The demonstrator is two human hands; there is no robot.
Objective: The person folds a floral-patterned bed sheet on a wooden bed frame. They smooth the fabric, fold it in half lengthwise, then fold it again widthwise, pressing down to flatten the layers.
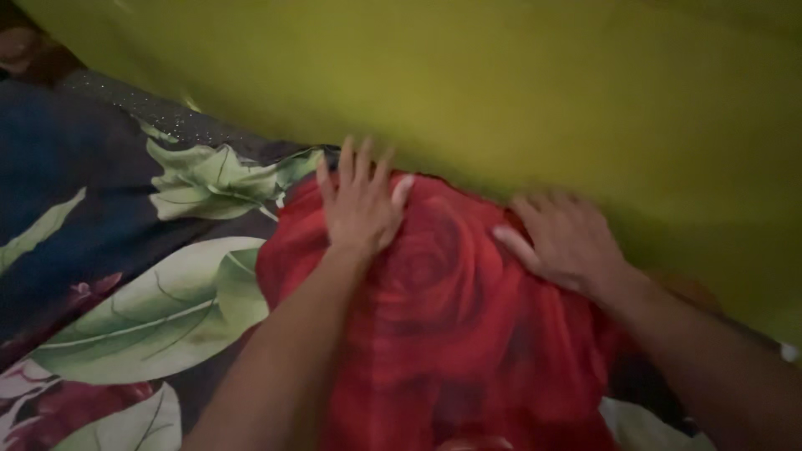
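Observation:
A bedsheet (150, 250) with a dark blue ground, pale green leaves and a big red rose (451, 317) covers the bed under me. My left hand (361, 205) lies flat on the upper edge of the rose, fingers spread, holding nothing. My right hand (564, 238) also presses flat on the sheet, at the rose's right edge where the fabric meets the yellow-green wall (501, 83). Both forearms reach in from the bottom of the view.
The yellow-green wall fills the top and right of the view, right against the bed's edge. A dark speckled strip (150, 113) runs along the sheet's far edge at the upper left. Something dark brown (25, 50) sits in the top left corner.

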